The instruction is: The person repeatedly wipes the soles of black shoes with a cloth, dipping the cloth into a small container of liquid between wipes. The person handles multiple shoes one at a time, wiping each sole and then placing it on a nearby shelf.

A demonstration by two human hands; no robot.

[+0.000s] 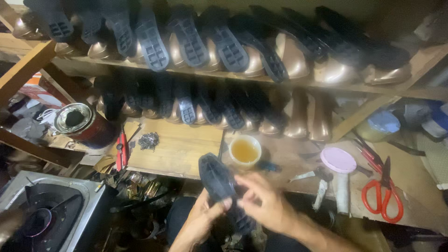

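Ridged black rubber sole (219,184), both-handed

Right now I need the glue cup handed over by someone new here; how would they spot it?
Start at the wooden workbench below the two shelves of black-soled shoes. Near its middle, just above the hands holding a black sole, stands a small pale cup. It alone is round, open-topped and filled with amber liquid.

Left hand (201,219): low centre, fingers curled upward, gripping.
Right hand (264,201): beside it, fingers apparently pinching, motion-blurred.
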